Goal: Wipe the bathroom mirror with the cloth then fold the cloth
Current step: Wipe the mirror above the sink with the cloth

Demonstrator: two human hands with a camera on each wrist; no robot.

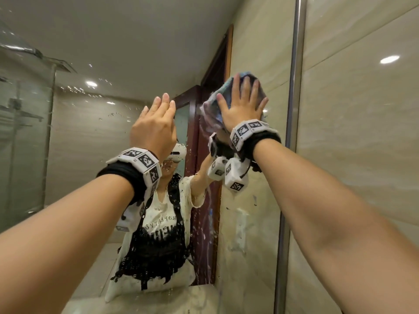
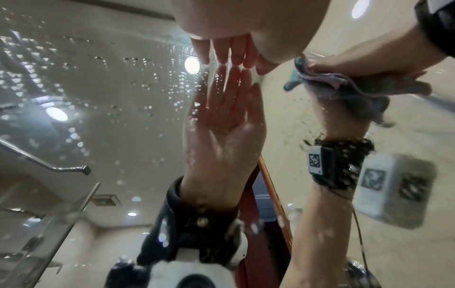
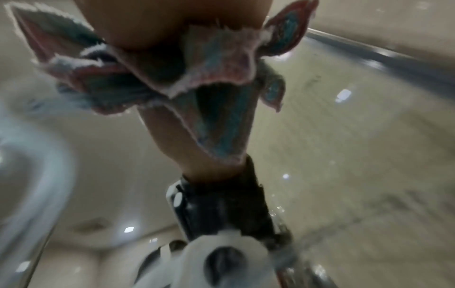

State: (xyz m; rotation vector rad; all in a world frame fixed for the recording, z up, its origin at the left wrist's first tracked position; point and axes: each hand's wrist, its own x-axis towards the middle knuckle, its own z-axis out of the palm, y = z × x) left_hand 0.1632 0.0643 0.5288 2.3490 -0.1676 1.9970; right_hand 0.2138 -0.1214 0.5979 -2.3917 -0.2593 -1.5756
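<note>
The bathroom mirror point(image 1: 90, 155) fills the left and middle of the head view and is speckled with water drops. A blue and pink striped cloth point(image 1: 213, 105) lies bunched against the glass near its upper right edge. My right hand point(image 1: 242, 103) presses flat on the cloth with fingers spread and straight. The right wrist view shows the cloth point(image 3: 209, 81) under the palm point(image 3: 172, 19), its edges sticking out. My left hand point(image 1: 158, 114) is raised beside it, fingers straight and together. In the left wrist view its fingertips point(image 2: 221, 52) touch the wet glass point(image 2: 110, 97), and the cloth point(image 2: 320, 76) is to the right.
A vertical metal strip point(image 1: 294, 87) borders the mirror on the right, with a beige tiled wall point(image 1: 362, 155) beyond it. The glass reflects a person in a white printed shirt, a dark wooden door and a glass shower screen. Streaks mark the lower right glass point(image 1: 240, 234).
</note>
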